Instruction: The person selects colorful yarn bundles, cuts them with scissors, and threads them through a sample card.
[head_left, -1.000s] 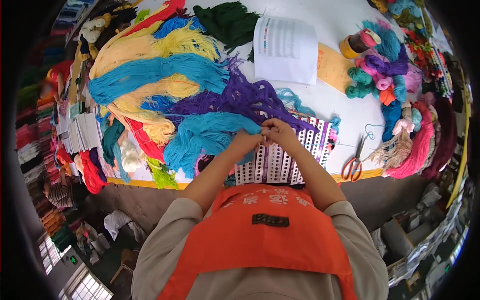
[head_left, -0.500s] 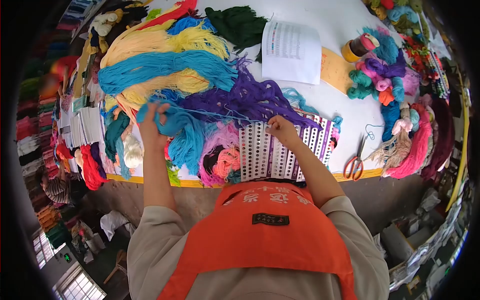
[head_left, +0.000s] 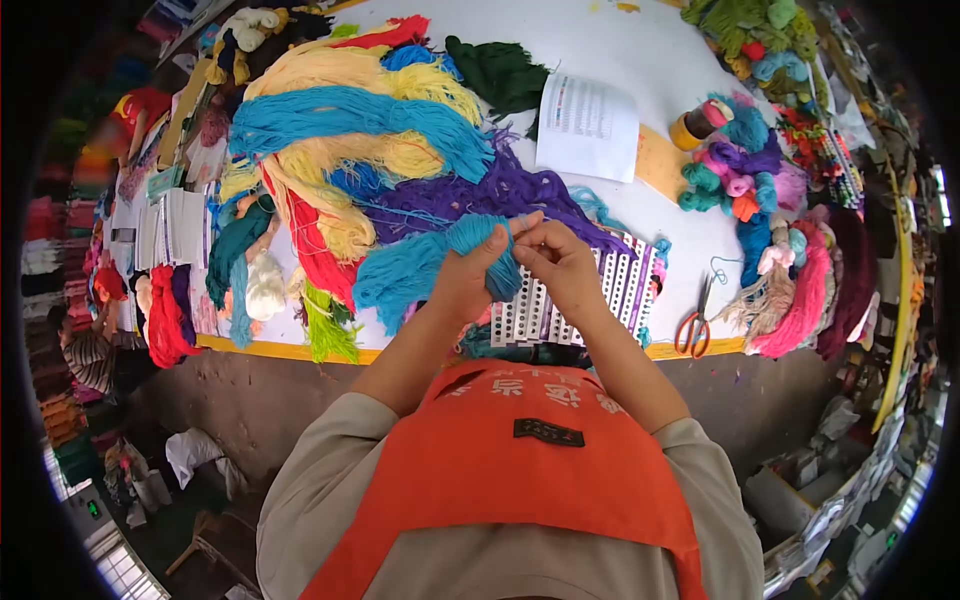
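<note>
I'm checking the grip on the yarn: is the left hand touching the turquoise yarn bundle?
Touching. The head view shows the left hand closed around the turquoise yarn bundle, with the yarn looping over its fingers beside the right hand.

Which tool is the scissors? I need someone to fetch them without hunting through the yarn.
Look at the white table, along its yellow near edge on the person's right. The scissors lie there between the punched card and a pink yarn heap. Their orange handles and metal blades mark them out from the yarn.
</note>
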